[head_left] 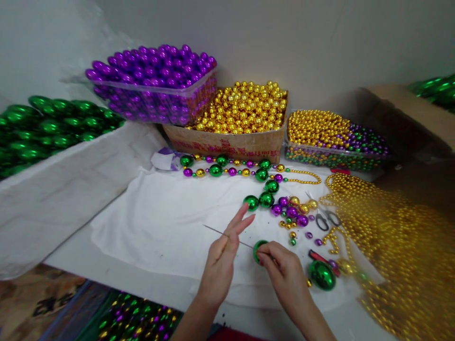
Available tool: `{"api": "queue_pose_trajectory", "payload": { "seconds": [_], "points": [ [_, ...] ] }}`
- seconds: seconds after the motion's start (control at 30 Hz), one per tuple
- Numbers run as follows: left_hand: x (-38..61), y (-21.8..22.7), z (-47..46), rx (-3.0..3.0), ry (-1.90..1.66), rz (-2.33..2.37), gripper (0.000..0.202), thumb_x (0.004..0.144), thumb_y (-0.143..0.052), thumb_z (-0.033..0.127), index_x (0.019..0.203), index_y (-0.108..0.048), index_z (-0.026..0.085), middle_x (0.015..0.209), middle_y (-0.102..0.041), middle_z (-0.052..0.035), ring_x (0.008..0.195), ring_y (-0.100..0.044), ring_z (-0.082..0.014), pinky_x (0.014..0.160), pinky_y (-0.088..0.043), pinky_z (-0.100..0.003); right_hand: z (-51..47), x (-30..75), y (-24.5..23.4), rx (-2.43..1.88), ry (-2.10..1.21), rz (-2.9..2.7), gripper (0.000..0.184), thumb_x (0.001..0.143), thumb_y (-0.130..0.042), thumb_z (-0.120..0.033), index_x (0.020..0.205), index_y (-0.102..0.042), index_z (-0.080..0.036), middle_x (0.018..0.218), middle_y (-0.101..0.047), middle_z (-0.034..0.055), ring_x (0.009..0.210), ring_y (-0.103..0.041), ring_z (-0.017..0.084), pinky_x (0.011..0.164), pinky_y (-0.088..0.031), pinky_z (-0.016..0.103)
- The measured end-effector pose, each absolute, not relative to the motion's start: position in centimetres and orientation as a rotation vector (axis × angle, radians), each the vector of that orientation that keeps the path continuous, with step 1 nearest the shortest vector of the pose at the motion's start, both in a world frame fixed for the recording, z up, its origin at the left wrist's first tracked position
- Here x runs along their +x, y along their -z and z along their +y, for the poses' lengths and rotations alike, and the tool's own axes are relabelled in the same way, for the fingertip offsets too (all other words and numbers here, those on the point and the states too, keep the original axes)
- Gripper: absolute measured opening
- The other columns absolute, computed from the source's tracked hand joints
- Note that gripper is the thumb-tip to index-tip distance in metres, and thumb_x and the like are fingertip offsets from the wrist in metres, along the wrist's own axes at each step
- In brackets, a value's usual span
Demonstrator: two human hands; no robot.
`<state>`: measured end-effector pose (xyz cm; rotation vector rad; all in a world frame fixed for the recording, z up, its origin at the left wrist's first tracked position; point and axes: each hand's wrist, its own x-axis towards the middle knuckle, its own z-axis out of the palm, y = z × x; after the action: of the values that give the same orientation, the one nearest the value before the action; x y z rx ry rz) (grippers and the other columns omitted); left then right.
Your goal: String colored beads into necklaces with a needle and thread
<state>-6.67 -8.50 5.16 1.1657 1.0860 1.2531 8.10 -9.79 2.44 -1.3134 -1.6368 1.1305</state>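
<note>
Thin rod (pixel 213 229) at green bead (pixel 259 251)
Your left hand (pixel 224 251) pinches the rod — your right hand (pixel 280 260) grips the bead

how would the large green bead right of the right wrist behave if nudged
The large green bead looks round, so a nudge would probably set it rolling. Its glossy surface may feel slippery. The white cloth beneath might slow it a little.

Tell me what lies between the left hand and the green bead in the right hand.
In the head view, a thin needle runs between the left hand and that green bead.
</note>
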Motion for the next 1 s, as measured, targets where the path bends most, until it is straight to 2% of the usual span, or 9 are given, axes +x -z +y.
{"api": "queue_pose_trajectory", "payload": {
  "seconds": [0.13, 0.23, 0.37, 0.5, 0.63, 0.8, 0.9, 1.0],
  "points": [
    [-7.4, -4.7, -7.7, 0.875, -1.321, 0.945, 0.042, 0.096, -0.035, 0.042, 0.119, -0.064, 0.023, 0.142, -0.047, -0.0081, 0.133, -0.038, -0.0279, 0.109, -0.031, -0.047, -10.0, 8.7, -1.4, -1.254, -1.478, -1.199, 0.021, 0.086, -0.058, -0.033, 0.074, -0.063, -0.016, 0.059, -0.055, -0.0011, 0.056, -0.051, 0.012, 0.055, -0.038, 0.023],
    [-7.6, -4.0, -7.1, 0.715, -1.244, 0.844, 0.044, 0.095, -0.036, 0.045, 0.119, -0.064, 0.021, 0.138, -0.051, -0.0123, 0.123, -0.049, -0.0306, 0.101, -0.039, -0.049, -10.5, 9.0, -1.0, -1.246, -1.517, -0.92, 0.025, 0.08, -0.066, -0.039, 0.073, -0.063, -0.015, 0.053, -0.049, -0.0035, 0.048, -0.04, 0.008, 0.046, -0.029, 0.02],
    [-8.1, -2.5, -6.5, 0.838, -0.958, 0.837, 0.035, 0.087, -0.056, 0.036, 0.114, -0.067, 0.016, 0.13, -0.057, -0.0158, 0.113, -0.056, -0.0294, 0.095, -0.044, -0.041, -11.6, 9.5, -0.8, -1.236, -1.442, -0.628, 0.026, 0.075, -0.072, -0.041, 0.072, -0.063, -0.016, 0.051, -0.034, -0.0077, 0.046, -0.024, 0.005, 0.042, -0.015, 0.019],
    [-7.8, 0.1, -5.7, 1.009, -0.728, 0.92, 0.033, 0.076, -0.069, 0.019, 0.109, -0.07, 0.019, 0.112, -0.068, -0.0118, 0.103, -0.06, -0.0234, 0.089, -0.045, -0.031, -12.9, 10.6, -0.4, -1.126, -1.593, -0.399, 0.023, 0.071, -0.076, -0.038, 0.076, -0.066, -0.018, 0.049, -0.027, -0.0098, 0.044, -0.016, 0.004, 0.04, -0.011, 0.018],
    [-4.4, 2.5, -4.2, 1.279, -0.842, 1.021, 0.014, 0.077, -0.064, 0.017, 0.086, -0.074, 0.02, 0.089, -0.068, -0.0066, 0.086, -0.06, -0.0212, 0.082, -0.045, -0.03, -13.8, 11.0, 0.0, -1.075, -1.625, -0.286, 0.022, 0.07, -0.078, -0.035, 0.081, -0.068, -0.019, 0.049, -0.03, -0.0101, 0.042, -0.015, 0.003, 0.039, -0.011, 0.017],
    [0.6, 3.4, -1.9, 1.414, -1.032, 1.056, 0.019, 0.075, -0.062, 0.01, 0.084, -0.072, 0.024, 0.099, -0.06, -0.0064, 0.099, -0.053, -0.0236, 0.095, -0.037, -0.032, -14.0, 10.8, 0.0, -1.045, -1.575, -0.345, 0.019, 0.074, -0.075, -0.036, 0.082, -0.07, -0.019, 0.052, -0.041, -0.0067, 0.044, -0.026, 0.004, 0.042, -0.022, 0.017],
    [1.4, 3.6, -1.2, 1.288, -1.035, 1.042, 0.016, 0.072, -0.065, 0.009, 0.077, -0.07, 0.023, 0.091, -0.059, -0.0066, 0.097, -0.053, -0.0238, 0.09, -0.04, -0.031, -13.8, 11.4, 0.1, -1.105, -1.482, -0.469, 0.018, 0.075, -0.073, -0.036, 0.079, -0.07, -0.019, 0.058, -0.048, -0.0038, 0.049, -0.035, 0.006, 0.045, -0.027, 0.019],
    [0.5, 4.0, -1.6, 1.145, -1.055, 1.073, 0.014, 0.069, -0.069, 0.008, 0.076, -0.07, 0.021, 0.083, -0.06, -0.0047, 0.084, -0.053, -0.0196, 0.08, -0.043, -0.027, -13.7, 12.5, 0.5, -1.227, -1.332, -0.623, 0.017, 0.076, -0.072, -0.035, 0.078, -0.071, -0.019, 0.066, -0.052, -0.0023, 0.05, -0.038, 0.006, 0.047, -0.028, 0.021]
  ]
}}
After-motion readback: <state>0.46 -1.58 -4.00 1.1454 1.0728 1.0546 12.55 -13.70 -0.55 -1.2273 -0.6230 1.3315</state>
